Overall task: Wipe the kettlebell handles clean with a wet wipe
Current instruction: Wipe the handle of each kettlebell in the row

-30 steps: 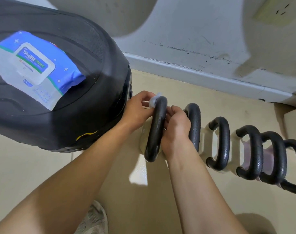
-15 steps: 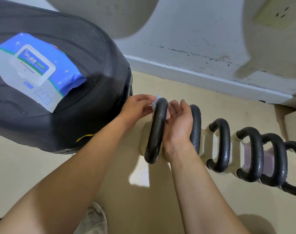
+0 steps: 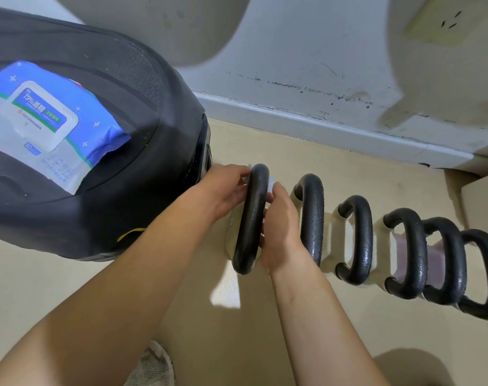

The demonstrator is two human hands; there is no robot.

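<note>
Several kettlebells stand in a row on the floor, their black loop handles side by side. The leftmost handle (image 3: 252, 218) sits between my two hands. My left hand (image 3: 226, 190) grips its left side near the top. My right hand (image 3: 279, 224) presses on its right side. A white wet wipe (image 3: 271, 188) passes under the top of the handle, with small bits showing at both hands. The second handle (image 3: 312, 218) stands just right of my right hand.
A large black rounded machine housing (image 3: 142, 190) fills the left, touching distance from my left hand. A blue wet wipe pack (image 3: 51, 121) lies on top of it. A grey baseboard (image 3: 334, 132) runs behind. A cardboard box (image 3: 485, 201) stands at far right. My shoe (image 3: 151, 369) shows below.
My right hand, open-fingered half a second ago, has closed back against the handle and slid lower. The left hand stays at the top of the handle.
</note>
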